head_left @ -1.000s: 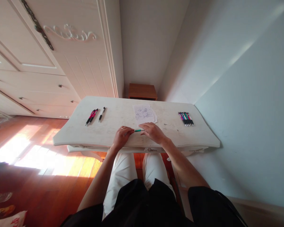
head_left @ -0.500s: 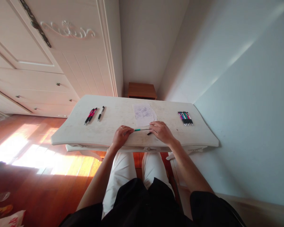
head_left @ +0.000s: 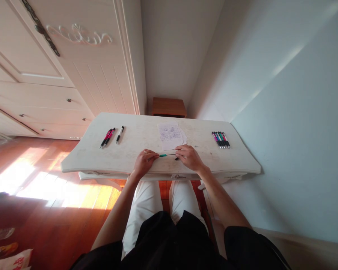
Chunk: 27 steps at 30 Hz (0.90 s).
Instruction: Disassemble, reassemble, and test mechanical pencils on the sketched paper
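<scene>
We hold a slim pen part (head_left: 163, 155), a teal sleeve on a thin dark rod, level between our grips over the white worktop (head_left: 129, 150). The left grip (head_left: 143, 161) pinches the teal end and the right grip (head_left: 189, 157) closes on the rod. Since the earlier frame the right grip has edged nearer the left.
</scene>
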### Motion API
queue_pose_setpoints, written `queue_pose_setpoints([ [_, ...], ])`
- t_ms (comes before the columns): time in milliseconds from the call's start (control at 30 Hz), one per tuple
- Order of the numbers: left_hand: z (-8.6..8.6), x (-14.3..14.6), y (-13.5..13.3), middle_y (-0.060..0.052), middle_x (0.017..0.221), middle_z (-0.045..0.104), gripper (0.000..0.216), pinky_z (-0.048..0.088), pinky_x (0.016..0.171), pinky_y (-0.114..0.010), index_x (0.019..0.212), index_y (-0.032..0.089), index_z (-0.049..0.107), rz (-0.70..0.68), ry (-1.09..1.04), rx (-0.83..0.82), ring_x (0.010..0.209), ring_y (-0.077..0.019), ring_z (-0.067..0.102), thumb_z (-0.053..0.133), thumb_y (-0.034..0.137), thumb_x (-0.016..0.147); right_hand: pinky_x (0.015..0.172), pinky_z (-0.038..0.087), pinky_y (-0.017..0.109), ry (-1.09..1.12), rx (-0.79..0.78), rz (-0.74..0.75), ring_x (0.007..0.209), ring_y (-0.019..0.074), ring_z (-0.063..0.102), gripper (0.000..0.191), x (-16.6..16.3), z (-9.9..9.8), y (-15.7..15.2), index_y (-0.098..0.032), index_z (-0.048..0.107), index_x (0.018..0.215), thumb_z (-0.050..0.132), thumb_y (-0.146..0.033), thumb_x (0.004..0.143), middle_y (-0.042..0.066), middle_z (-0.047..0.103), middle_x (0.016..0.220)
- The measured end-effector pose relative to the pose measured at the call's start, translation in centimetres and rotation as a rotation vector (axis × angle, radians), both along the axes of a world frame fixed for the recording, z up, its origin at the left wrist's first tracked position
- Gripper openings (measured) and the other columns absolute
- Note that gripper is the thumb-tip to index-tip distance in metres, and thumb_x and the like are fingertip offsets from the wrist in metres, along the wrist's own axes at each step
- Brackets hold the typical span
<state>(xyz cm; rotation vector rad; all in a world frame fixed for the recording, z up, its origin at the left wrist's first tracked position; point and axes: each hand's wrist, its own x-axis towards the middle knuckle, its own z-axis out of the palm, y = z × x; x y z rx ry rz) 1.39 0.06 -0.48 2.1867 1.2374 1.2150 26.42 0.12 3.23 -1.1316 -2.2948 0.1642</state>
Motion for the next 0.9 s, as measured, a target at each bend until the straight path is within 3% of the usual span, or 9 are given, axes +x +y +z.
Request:
queue_pose_setpoints([
  [500, -0.2, 0.0, 0.2, -0.005, 0.084, 0.073, 0.018, 0.050, 0.078, -0.037, 0.086, 0.025, 0.074, -0.019, 0.031, 0.013, 0.081, -0.0200, 0.062, 0.056, 0.027, 0.088, 0.085, 0.048, 0.039, 0.149, -0.012, -0.024, 0.095, 0.0211, 0.063, 0.016, 0.4, -1.3, -0.2, -0.023, 0.074, 0.089, 0.060, -0.016, 0.085, 0.006, 0.072, 0.102],
  [900, -0.1, 0.1, 0.0, -0.004, 0.083, 0.071, 0.015, 0.050, 0.077, -0.034, 0.086, 0.024, 0.073, -0.042, 0.011, 0.025, 0.081, -0.0195, 0.061, 0.059, 0.023, 0.086, 0.085, 0.045, 0.038, 0.033, 0.003, -0.001, 0.094, 0.0209, 0.062, 0.014, 0.1, -1.5, -0.2, -0.022, 0.073, 0.082, 0.062, -0.015, 0.083, 0.006, 0.070, 0.103],
])
